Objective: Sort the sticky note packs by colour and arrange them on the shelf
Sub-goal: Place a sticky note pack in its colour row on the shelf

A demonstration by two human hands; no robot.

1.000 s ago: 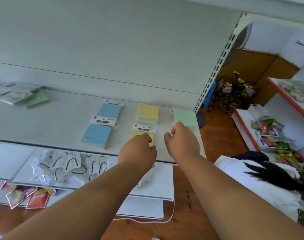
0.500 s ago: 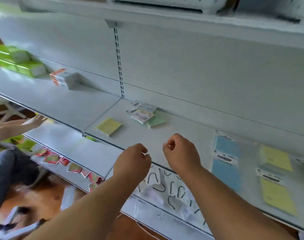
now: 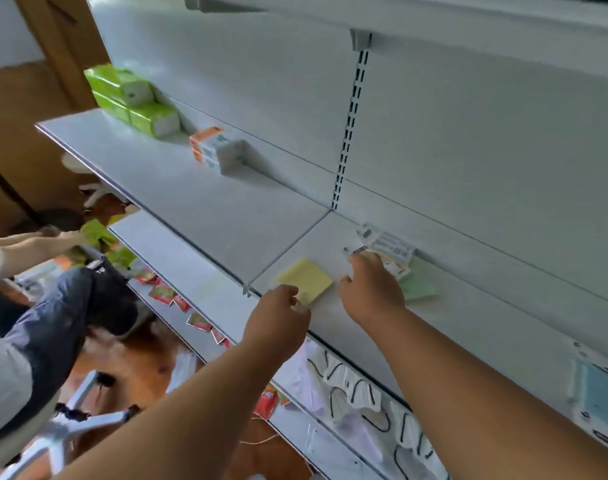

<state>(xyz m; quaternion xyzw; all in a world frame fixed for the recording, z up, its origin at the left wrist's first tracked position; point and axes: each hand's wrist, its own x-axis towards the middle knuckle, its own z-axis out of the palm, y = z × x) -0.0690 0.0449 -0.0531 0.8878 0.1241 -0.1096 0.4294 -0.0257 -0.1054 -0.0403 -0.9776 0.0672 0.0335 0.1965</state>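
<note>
A yellow sticky note pack (image 3: pixel 306 279) lies flat on the white shelf (image 3: pixel 205 209), just right of the shelf joint. My left hand (image 3: pixel 278 320) has its curled fingers on the pack's near corner. Right of it lies a small pile of packs with white label cards (image 3: pixel 394 245) on top of a green pack (image 3: pixel 418 287). My right hand (image 3: pixel 368 289) reaches over this pile, fingers on the top pack, thumb apart; whether it grips is hidden. A blue pack (image 3: pixel 604 393) lies at the far right edge.
Green tissue packs (image 3: pixel 129 98) and orange-white boxes (image 3: pixel 215 148) stand further left on the same shelf. The lower shelf holds red sachets (image 3: pixel 164 292) and white packets with black curves (image 3: pixel 347 382). Another person's hand (image 3: pixel 53 237) and jeans-clad knee (image 3: pixel 63 313) are at the left.
The view swung left, away from the sorted blue, yellow and green packs. Both hands, loosely curled and empty before, moved forward onto the yellow pack and the pile.
</note>
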